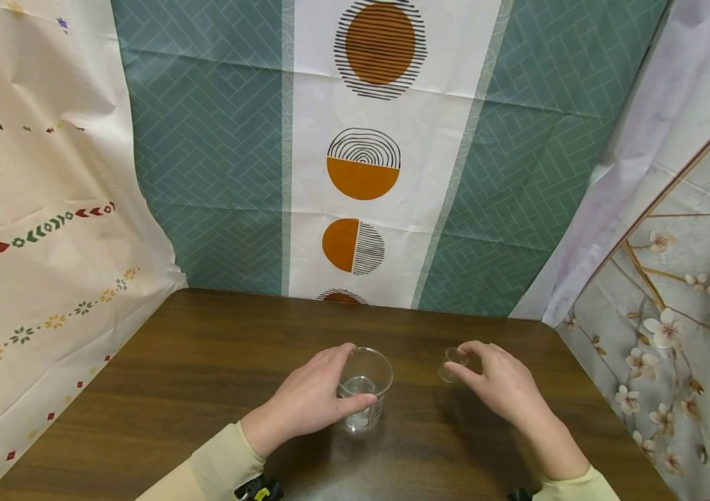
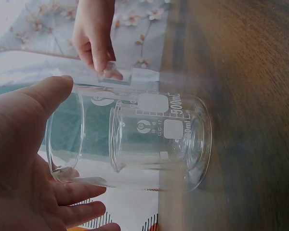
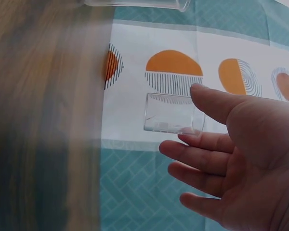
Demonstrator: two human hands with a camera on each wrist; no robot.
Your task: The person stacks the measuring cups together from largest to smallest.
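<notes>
A clear glass beaker (image 1: 381,365) with white 500 ml markings stands upright in front of me, and a smaller marked beaker (image 2: 144,147) sits nested inside it. My left hand (image 1: 311,393) holds the large beaker near its rim, thumb on the near side and fingers on the far side. To the right, my right hand (image 1: 505,383) pinches a small clear glass cup (image 3: 168,113) by its rim between thumb and forefinger. The other fingers of that hand extend loosely. In the right wrist view this cup shows no readable markings. Whether either vessel touches the table cannot be told.
Both hands are over a dark brown wooden table (image 1: 204,369). A green and white patterned cloth (image 1: 217,174) hangs behind it. A cream cloth (image 1: 48,292) borders the left side and a floral cloth (image 1: 662,362) the right.
</notes>
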